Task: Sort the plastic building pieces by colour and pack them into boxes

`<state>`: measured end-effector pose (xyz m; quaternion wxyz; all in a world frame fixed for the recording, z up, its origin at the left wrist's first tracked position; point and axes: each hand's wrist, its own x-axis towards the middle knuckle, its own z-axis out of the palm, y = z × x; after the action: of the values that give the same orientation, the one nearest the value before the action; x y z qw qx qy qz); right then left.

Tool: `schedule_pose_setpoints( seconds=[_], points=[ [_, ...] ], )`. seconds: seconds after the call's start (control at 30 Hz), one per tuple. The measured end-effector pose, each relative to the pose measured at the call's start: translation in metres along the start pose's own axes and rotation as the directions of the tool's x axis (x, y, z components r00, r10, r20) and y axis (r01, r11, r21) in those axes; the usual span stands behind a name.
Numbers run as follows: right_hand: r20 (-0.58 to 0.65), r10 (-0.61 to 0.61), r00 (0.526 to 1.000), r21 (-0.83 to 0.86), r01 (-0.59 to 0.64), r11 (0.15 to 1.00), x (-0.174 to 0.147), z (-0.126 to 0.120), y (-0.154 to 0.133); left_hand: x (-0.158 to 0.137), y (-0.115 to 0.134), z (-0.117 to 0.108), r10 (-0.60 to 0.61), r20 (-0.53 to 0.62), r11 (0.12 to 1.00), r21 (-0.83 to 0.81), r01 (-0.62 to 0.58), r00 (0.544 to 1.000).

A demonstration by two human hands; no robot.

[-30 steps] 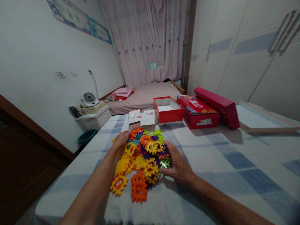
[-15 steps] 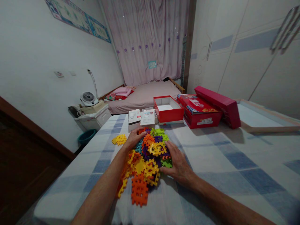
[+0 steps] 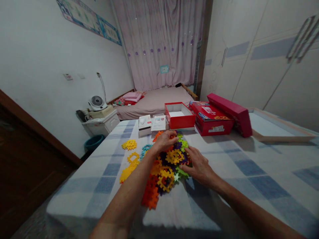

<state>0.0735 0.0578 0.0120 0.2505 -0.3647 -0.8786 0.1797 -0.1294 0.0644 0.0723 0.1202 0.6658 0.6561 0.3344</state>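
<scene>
A pile of flat plastic interlocking pieces with notched edges lies between my hands. My left hand (image 3: 164, 142) reaches over the far part of the pile, fingers stretched forward and touching orange pieces. Cupped at the right side is my right hand (image 3: 200, 166), its thumb apart from its fingers, against the green pieces (image 3: 183, 173). A yellow piece (image 3: 174, 156) lies on top between them. Orange pieces (image 3: 151, 194) are at the near end. Left of my left wrist are blue pieces (image 3: 146, 151) and yellow pieces (image 3: 128, 172), partly hidden by my forearm.
A small yellow stack (image 3: 129, 144) sits apart at the left. Behind the pile stand white boxes (image 3: 145, 124), an open red box (image 3: 180, 122) and a red printed box (image 3: 215, 127) with a red lid (image 3: 236, 119) leaning on it. A shallow tray (image 3: 286, 139) lies at the right.
My left hand has moved right across the pile, and the pieces have shifted right, leaving yellow and blue ones uncovered on the left. My right hand stays at the pile's right side. The view has shifted slightly.
</scene>
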Motion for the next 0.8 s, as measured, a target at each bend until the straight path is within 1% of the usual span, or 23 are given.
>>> schedule_pose_setpoints(
  seconds=[0.07,0.1,0.13,0.17,0.2,0.23,0.27,0.3,0.33,0.37,0.4,0.43,0.47,0.5,0.57,0.67,0.73,0.8],
  points=[
    [0.025,-0.043,0.999,-0.012,0.043,0.999,0.003,-0.022,0.007,-0.006,0.017,-0.008,0.074,0.004,0.997,-0.007,-0.074,0.997],
    [0.035,-0.075,0.997,-0.019,0.075,0.997,0.004,-0.032,0.012,-0.013,0.023,-0.015,0.131,-0.002,0.991,-0.006,-0.131,0.991],
    [0.041,-0.106,0.994,-0.031,0.107,0.994,0.006,-0.041,0.018,-0.023,0.026,-0.024,0.185,-0.026,0.983,-0.002,-0.185,0.982],
    [0.04,-0.129,0.991,-0.05,0.131,0.99,0.007,-0.046,0.026,-0.037,0.026,-0.033,0.213,-0.054,0.977,0.005,-0.213,0.976],
    [0.035,-0.143,0.989,-0.076,0.145,0.987,0.009,-0.049,0.035,-0.054,0.021,-0.042,0.199,-0.087,0.98,0.016,-0.198,0.976],
    [0.026,-0.148,0.989,-0.106,0.15,0.983,0.009,-0.049,0.045,-0.074,0.013,-0.048,0.15,-0.14,0.988,0.047,-0.145,0.979],
    [0.017,-0.147,0.989,-0.133,0.148,0.98,0.009,-0.047,0.054,-0.097,0.002,-0.052,0.075,-0.208,0.993,0.099,-0.056,0.975],
    [0.007,-0.14,0.99,-0.153,0.139,0.978,0.008,-0.042,0.063,-0.122,-0.012,-0.053,-0.01,-0.296,0.985,0.164,0.061,0.955],
    [-0.001,-0.13,0.992,-0.166,0.128,0.978,0.007,-0.037,0.07,-0.146,-0.027,-0.051,-0.092,-0.367,0.961,0.211,0.18,0.926],
    [-0.007,-0.122,0.993,-0.172,0.119,0.978,0.006,-0.031,0.076,-0.168,-0.041,-0.048,-0.17,-0.399,0.93,0.237,0.28,0.901],
    [-0.011,-0.117,0.993,-0.172,0.114,0.979,0.005,-0.025,0.08,-0.187,-0.053,-0.043,-0.216,-0.406,0.904,0.26,0.338,0.888],
    [-0.019,-0.119,0.993,-0.165,0.114,0.98,0.004,-0.02,0.081,-0.203,-0.063,-0.037,-0.216,-0.365,0.894,0.298,0.333,0.906],
    [-0.025,-0.128,0.992,-0.154,0.122,0.981,0.003,-0.016,0.081,-0.214,-0.069,-0.031,-0.204,-0.356,0.886,0.329,0.327,0.912],
    [-0.027,-0.145,0.989,-0.14,0.14,0.98,0.003,-0.014,0.08,-0.22,-0.071,-0.026,-0.206,-0.344,0.89,0.323,0.321,0.916],
    [-0.019,-0.185,0.983,-0.117,0.182,0.976,0.003,-0.012,0.077,-0.218,-0.065,-0.014,-0.238,-0.372,0.901,0.259,0.347,0.897],
    [-0.006,-0.205,0.979,-0.125,0.203,0.971,0.003,-0.012,0.074,-0.196,-0.043,0.002,-0.325,-0.445,0.901,0.121,0.416,0.834],
    [-0.004,-0.205,0.979,-0.135,0.202,0.97,0.002,-0.013,0.072,-0.181,-0.027,0.013,-0.338,-0.471,0.91,0.057,0.411,0.815],
    [0.01,-0.213,0.977,-0.145,0.213,0.966,0.0,-0.014,0.071,-0.169,-0.013,0.022,-0.313,-0.496,0.925,0.034,0.378,0.81]
  ],
)
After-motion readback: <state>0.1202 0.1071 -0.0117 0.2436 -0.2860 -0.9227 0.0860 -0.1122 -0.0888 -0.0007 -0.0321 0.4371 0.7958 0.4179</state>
